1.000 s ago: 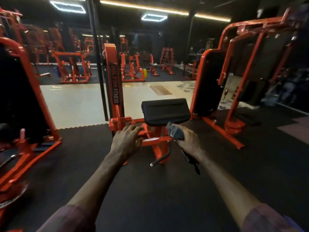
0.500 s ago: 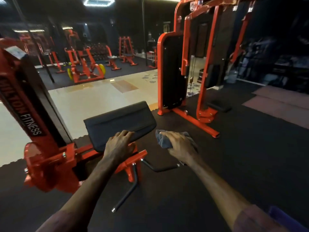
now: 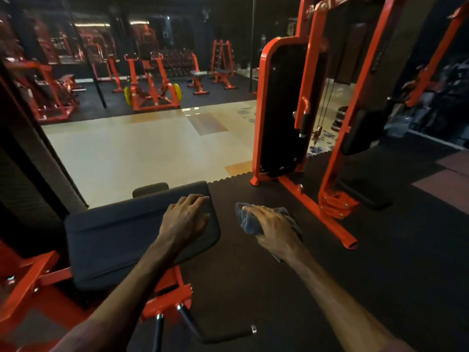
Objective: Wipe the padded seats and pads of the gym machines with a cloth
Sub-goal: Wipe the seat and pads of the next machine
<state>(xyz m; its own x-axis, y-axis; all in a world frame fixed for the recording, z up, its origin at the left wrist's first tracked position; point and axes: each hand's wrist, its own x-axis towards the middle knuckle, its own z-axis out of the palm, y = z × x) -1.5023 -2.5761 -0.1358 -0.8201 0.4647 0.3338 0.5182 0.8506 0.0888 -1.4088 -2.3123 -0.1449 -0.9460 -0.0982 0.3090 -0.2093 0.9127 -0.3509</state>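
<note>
Under left hand, flat with fingers relaxed: black seat, palm on its right end. Just right of it, off the seat, right hand clamps bunched grey cloth above mat

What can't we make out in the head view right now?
- Pad under the left hand: covered by the hand itself, so contact there is unseen.
- Cloth: mostly hidden by the right hand gripping it; its far side and full shape are unseen.
- Machine frame: cut off by the left and bottom edges.
- Background dumbbell rack: too dark and small to read.
</note>
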